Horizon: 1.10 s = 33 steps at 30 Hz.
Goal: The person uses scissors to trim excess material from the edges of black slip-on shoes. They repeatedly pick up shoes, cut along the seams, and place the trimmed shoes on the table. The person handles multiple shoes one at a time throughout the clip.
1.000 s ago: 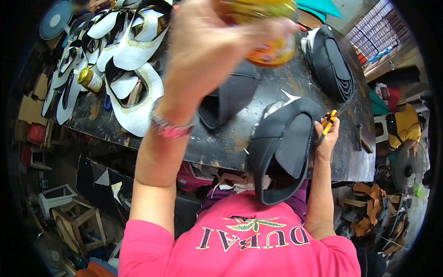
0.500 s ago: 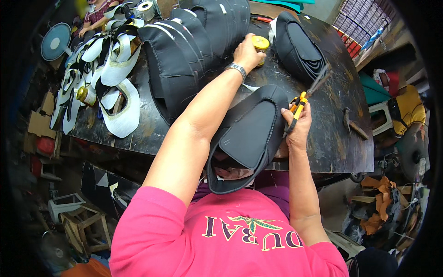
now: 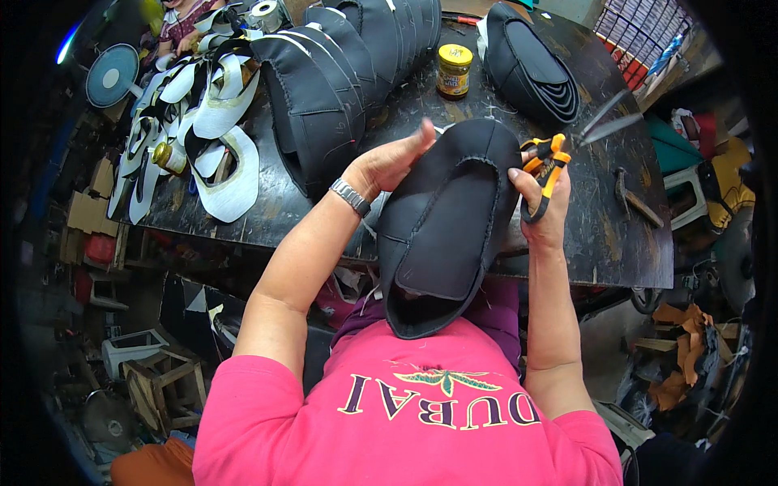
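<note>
A black shoe upper (image 3: 442, 235) stands tilted between my body and the table's edge, its opening toward me. My left hand (image 3: 393, 164) lies along its far left side, empty, with thumb raised and fingers stretched out. In my right hand (image 3: 545, 206) is a pair of scissors (image 3: 553, 166) with yellow and black handles, held beside the upper's right edge. The blades point away to the right and are apart. Beyond the upper stands a glass jar (image 3: 453, 81) with a yellow lid, touched by neither hand.
Black uppers (image 3: 316, 105) stand in a row at the left, near white cut pieces (image 3: 227, 174) and a second jar (image 3: 168, 156). More stacked uppers (image 3: 531, 69) lie at the far right. A hammer (image 3: 638, 201) rests on the dark table (image 3: 604, 243). Another person's arm (image 3: 188, 40) shows at the far left.
My left hand has let go of the yellow-lidded jar and come back to the upper's left side. The scissors have shifted slightly right and now show their blades spread.
</note>
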Available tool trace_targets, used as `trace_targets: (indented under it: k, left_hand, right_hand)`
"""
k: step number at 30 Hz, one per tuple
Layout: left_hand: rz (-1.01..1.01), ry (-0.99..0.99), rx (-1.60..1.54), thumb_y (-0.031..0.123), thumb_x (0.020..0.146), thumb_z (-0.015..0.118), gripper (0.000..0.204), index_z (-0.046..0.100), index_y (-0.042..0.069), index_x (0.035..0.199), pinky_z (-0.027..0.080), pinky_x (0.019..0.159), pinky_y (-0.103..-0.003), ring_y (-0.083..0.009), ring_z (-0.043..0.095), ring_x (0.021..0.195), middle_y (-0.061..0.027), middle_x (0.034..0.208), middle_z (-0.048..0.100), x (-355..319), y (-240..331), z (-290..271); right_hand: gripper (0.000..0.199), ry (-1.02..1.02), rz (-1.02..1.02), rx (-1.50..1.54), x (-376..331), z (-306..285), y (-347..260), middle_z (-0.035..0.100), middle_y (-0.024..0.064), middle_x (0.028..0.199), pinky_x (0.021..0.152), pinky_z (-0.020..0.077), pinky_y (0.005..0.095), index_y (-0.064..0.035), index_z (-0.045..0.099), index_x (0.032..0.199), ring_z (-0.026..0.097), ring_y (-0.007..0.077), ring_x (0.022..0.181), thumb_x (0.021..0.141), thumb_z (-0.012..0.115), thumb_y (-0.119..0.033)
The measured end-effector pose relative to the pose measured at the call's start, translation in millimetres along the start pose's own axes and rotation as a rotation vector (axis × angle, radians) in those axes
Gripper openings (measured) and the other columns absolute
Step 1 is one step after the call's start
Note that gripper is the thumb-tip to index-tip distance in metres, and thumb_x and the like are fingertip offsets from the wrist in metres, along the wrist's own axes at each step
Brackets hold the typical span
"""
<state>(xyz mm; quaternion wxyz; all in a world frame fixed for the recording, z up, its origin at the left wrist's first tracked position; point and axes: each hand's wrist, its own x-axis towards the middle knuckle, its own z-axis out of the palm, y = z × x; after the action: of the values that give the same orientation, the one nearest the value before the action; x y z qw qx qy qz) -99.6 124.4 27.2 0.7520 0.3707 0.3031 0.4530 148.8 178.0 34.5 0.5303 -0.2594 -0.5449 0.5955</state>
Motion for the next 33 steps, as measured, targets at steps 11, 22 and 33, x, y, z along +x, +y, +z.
trace_targets:
  k: [11, 22, 33]
  left_hand:
    - [-0.035, 0.209, 0.466, 0.008, 0.07, 0.081, 0.051, 0.063, -0.001, 0.117, 0.054, 0.085, -0.031, -0.0174, 0.066, 0.09, -0.0102, 0.104, 0.07, 7, -2, 10]
    - [-0.025, 0.333, 0.925, 0.002, 0.073, 0.072, 0.055, 0.06, 0.001, 0.126, 0.05, 0.089, -0.03, -0.0192, 0.062, 0.097, -0.011, 0.109, 0.069, 17, 1, -12]
    - [0.214, 0.233, 0.143, 0.001, 0.078, 0.071, 0.047, 0.06, 0.004, 0.123, 0.053, 0.085, -0.028, -0.0115, 0.065, 0.089, -0.0028, 0.104, 0.069, -30, 0, 7]
  right_hand:
    - [0.046, -0.064, 0.281, -0.213, 5, -20, -6, 0.055, -0.0011, 0.081, 0.065, 0.0446, 0.0219, -0.0078, 0.055, 0.101, 0.053, 0.0102, 0.07, 0.063, 0.081, -0.003]
    - [0.039, 0.068, 0.076, -0.589, -15, -42, -1, 0.061, 0.0049, 0.078, 0.065, 0.0463, 0.0285, -0.0054, 0.056, 0.097, 0.059, 0.0156, 0.072, 0.073, 0.085, -0.017]
    - [0.036, -0.284, 0.79, 0.031, -134, -56, -22, 0.065, 0.0121, 0.08, 0.059, 0.0518, 0.0269, 0.0042, 0.058, 0.101, 0.065, 0.0176, 0.065, 0.078, 0.078, -0.015]
